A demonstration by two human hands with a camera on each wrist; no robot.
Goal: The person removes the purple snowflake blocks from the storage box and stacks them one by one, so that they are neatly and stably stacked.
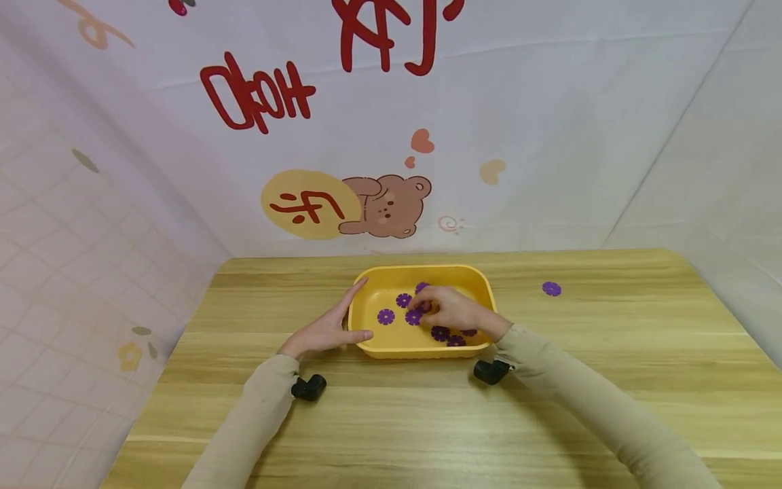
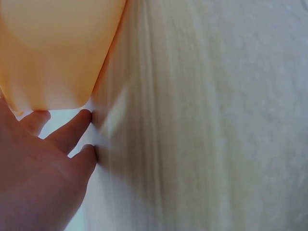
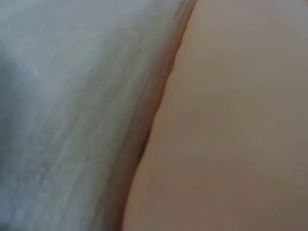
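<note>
A yellow plastic tub stands on the table in the head view. Inside it lie several purple notched building discs. My left hand spreads round the tub's left end, thumb at the front rim and a finger along the back left corner. In the left wrist view that hand has its fingers extended beside the tub's wall. My right hand reaches into the tub, bent fingertips at a purple disc. Whether they pinch one is hidden. Only blurred skin and pale sleeve fill the right wrist view.
Another purple disc lies on the wooden table, right of the tub. Behind the table hangs a pale wall cloth with a printed bear and red writing. Black wrist devices sit at both cuffs.
</note>
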